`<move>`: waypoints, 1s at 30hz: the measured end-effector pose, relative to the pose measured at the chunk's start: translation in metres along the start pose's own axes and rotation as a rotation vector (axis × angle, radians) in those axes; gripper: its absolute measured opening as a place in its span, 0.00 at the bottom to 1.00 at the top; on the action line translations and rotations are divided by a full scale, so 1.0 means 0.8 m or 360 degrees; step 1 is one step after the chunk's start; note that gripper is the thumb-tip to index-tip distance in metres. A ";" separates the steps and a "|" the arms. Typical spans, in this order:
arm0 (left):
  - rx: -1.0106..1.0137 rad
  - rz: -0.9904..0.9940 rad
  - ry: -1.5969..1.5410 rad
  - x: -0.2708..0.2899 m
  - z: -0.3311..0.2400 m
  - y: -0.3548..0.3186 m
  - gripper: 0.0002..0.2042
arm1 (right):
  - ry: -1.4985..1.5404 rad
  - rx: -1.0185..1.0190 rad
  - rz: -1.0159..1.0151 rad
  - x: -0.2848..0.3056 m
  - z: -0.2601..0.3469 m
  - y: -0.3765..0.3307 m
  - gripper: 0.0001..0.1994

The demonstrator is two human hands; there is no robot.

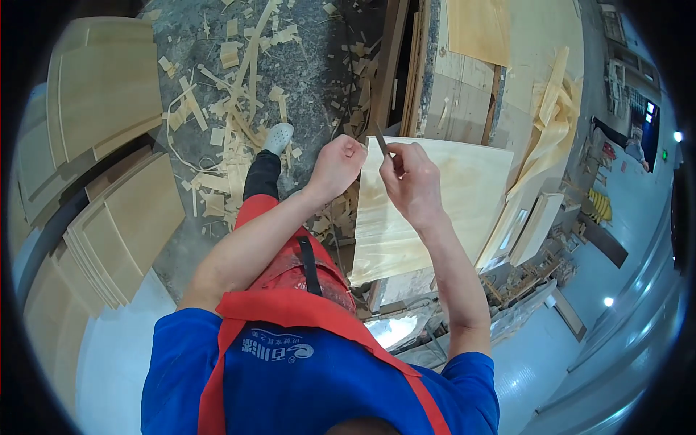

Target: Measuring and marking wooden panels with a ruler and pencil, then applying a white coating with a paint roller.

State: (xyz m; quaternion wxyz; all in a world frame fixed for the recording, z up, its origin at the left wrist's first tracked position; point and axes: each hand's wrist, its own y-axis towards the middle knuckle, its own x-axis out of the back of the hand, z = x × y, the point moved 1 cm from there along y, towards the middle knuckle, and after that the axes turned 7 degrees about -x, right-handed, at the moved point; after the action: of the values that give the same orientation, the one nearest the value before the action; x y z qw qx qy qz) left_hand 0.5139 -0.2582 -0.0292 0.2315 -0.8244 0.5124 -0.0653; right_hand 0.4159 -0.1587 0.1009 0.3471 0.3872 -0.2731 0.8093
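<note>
You're holding the narrow dark tool (381, 142), a blade or file by its look, at the top left corner of the pale board (438, 206); it's probably sitting there so the edge is within reach of both hands. The board is lying flat, directly beneath your right fingers and spreading out below and to the right of them, likely supported by the pile underneath so it isn't rocking. Your right hand (413, 183) is clamping the tool between thumb and fingers, no gap showing, with the far end jutting up past the fingertips; that grip is presumably giving you fine control of the tip. Can't tell whether the tool is touching the board. Your left hand (335, 170) is hovering just beside the board's left edge, level with the tool, fingers curling inward and together, not spread; whether they're pinching a sliver is too small to tell. Curled wood strips (549, 141) are lying well right of your right fingers, perhaps pushed aside to leave the corner bare. Wood scraps (232, 116) are littering the floor beyond your left fingers, up and to the left.
</note>
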 end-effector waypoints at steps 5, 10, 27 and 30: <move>-0.0010 0.0007 0.0017 -0.006 0.000 -0.003 0.10 | -0.0018 -0.0001 -0.0007 -0.025 -0.019 -0.018 0.08; 0.0111 0.0032 0.0077 -0.002 -0.005 -0.001 0.10 | -0.0036 0.0019 -0.0028 -0.036 -0.028 -0.020 0.08; 0.0123 0.0033 0.0038 -0.005 0.003 0.000 0.09 | -0.0040 0.0015 0.0034 -0.035 -0.029 -0.019 0.09; 0.0128 0.0028 0.0028 -0.005 0.004 0.001 0.09 | -0.0111 0.0044 -0.0012 -0.038 -0.026 -0.017 0.09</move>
State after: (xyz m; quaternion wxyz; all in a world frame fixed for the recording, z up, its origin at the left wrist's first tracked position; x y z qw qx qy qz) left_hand 0.5127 -0.2541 -0.0320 0.2603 -0.8094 0.5185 -0.0910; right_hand 0.4315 -0.1459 0.0670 0.3349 0.4210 -0.2724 0.7977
